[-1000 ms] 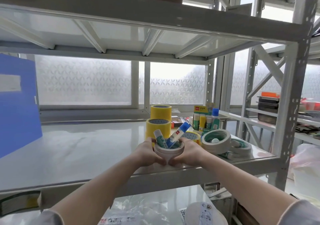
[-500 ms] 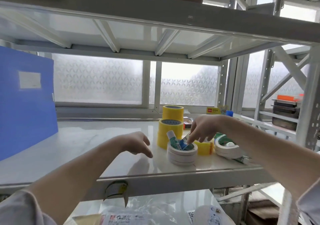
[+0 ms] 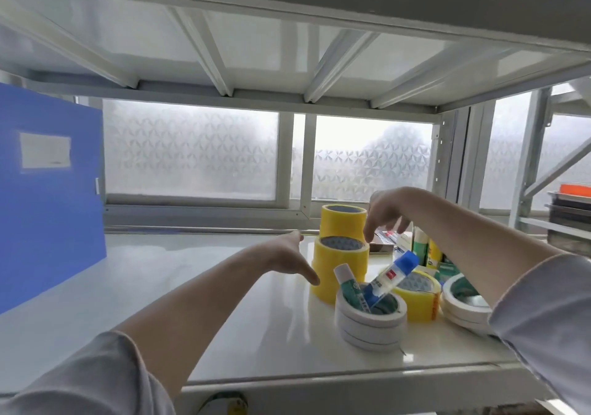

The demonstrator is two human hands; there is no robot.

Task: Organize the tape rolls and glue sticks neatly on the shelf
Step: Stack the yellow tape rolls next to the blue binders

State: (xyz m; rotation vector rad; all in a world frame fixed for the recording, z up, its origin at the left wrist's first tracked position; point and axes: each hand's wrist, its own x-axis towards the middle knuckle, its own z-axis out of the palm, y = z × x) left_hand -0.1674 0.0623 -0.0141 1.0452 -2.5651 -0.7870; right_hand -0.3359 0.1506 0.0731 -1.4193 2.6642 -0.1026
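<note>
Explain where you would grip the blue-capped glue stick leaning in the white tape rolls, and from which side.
Probably pinch the blue cap end of the glue stick from above right: it tilts up that way, clear of the white tape rolls, while its lower end sits inside them.

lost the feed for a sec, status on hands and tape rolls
Both hands empty: left hand open by the stacked yellow tape rolls, right hand loose above them. Two glue sticks stand in the white tape stack. Nothing blocking.

Pale grey sleeves (image 3: 550,312) pushed up, bare forearms, no gloves.
</note>
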